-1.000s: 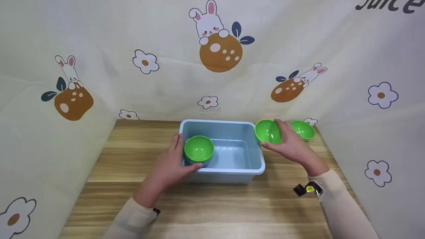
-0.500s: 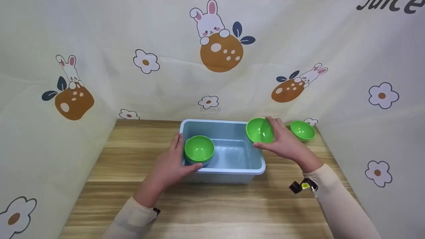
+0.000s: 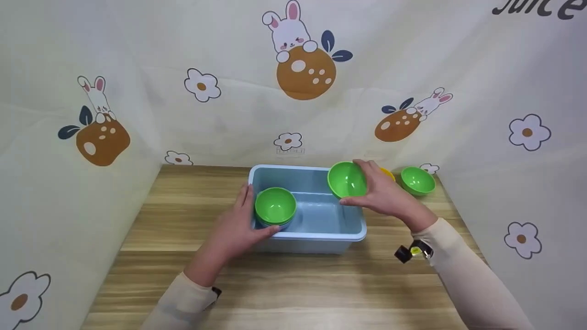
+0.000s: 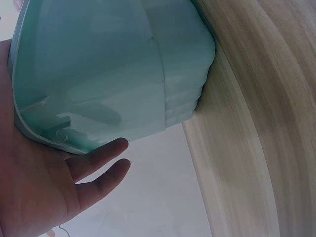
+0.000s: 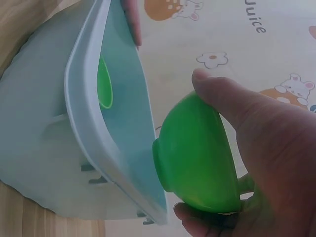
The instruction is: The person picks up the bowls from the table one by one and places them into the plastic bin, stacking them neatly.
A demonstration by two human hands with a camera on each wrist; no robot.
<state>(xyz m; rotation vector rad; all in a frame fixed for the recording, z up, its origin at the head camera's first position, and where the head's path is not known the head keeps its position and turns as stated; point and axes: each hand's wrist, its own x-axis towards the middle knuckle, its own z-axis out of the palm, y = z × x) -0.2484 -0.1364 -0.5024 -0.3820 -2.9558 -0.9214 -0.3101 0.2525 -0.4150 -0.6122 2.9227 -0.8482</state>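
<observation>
In the head view my right hand (image 3: 380,192) pinches a green bowl (image 3: 345,179) over the right end of a light blue bin (image 3: 316,237). The right wrist view shows the thumb and fingers on the rim of this tilted green bowl (image 5: 197,153), its base toward the bin. My left hand (image 3: 234,229) rests at the bin's left front corner, thumb over the front rim. In the left wrist view two fingers extend straight beside the bin wall (image 4: 98,74). Inside the bin, at the left, a green bowl (image 3: 275,205) tops a stack, with blue below.
Another green bowl (image 3: 418,180) sits on the wooden table (image 3: 302,293) at the back right. A yellow rim (image 3: 388,173) shows partly behind my right hand. A printed cloth (image 3: 238,119) hangs around the table's back and sides.
My right hand has moved left with the green bowl, from beside the bin's right rim to above its right end. A yellow rim has come into view. The left hand stays put.
</observation>
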